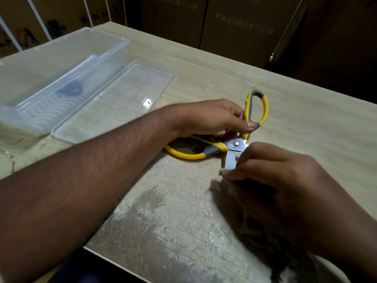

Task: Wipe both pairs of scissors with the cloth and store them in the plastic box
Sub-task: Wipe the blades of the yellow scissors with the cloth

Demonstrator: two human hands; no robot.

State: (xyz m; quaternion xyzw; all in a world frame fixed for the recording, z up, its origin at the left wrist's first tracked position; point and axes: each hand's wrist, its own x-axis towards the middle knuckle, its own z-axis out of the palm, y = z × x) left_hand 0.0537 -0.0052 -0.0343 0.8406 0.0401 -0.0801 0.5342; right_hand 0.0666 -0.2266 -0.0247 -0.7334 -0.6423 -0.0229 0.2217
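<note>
the yellow-and-grey-handled steel scissors [234,139] lie spread wide on the worn pale wooden table [306,123], near its middle. the left hand [212,119] pinches the far handle loop between thumb and fingers. the right hand [271,176], blurred, has its fingers curled round a blade with a dark cloth [263,237]. the clear plastic box [61,58] and its flat clear lid [114,103] sit at the far left, well apart.

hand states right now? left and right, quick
Left hand: fingers grip a handle of the yellow scissors.
Right hand: fingers curled over the blade; blurred, a cloth cannot be told.
</note>
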